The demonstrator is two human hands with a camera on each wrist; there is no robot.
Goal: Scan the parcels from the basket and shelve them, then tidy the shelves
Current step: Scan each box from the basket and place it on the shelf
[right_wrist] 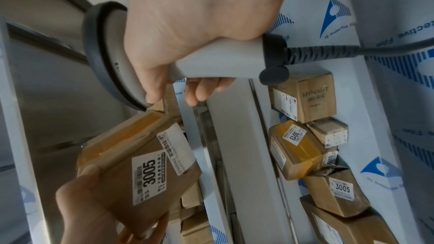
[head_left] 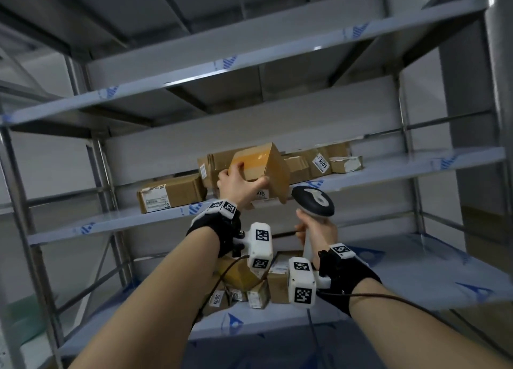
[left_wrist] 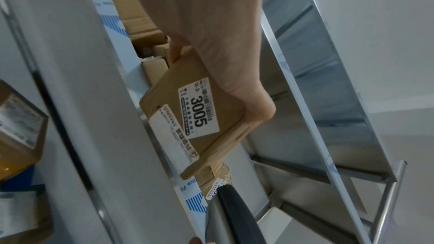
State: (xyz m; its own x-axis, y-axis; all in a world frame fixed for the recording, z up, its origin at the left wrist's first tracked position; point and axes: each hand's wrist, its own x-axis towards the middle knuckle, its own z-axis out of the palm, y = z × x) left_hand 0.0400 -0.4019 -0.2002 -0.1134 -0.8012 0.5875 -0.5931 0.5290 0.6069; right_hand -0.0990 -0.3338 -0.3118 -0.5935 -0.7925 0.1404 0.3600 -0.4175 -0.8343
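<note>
My left hand (head_left: 238,181) grips a small cardboard parcel (head_left: 263,168) and holds it tilted at the front edge of the middle shelf (head_left: 111,224). Its underside carries a white label reading 3005 (left_wrist: 199,110), also seen in the right wrist view on the parcel (right_wrist: 140,170). My right hand (head_left: 316,228) grips the grey handle of a barcode scanner (head_left: 313,200), whose dark-rimmed head sits just right of and below the parcel. The left hand (right_wrist: 94,207) shows from beneath. The scanner (right_wrist: 211,62) has a cable at its handle end.
Several cardboard parcels (head_left: 172,193) lie on the middle shelf, one labelled 3003 (head_left: 322,163). More parcels (head_left: 249,288) are piled on the lower shelf (head_left: 416,280), including ones labelled 3013 (right_wrist: 294,134) and 3005 (right_wrist: 341,188). The upper shelf (head_left: 249,60) shows only its underside.
</note>
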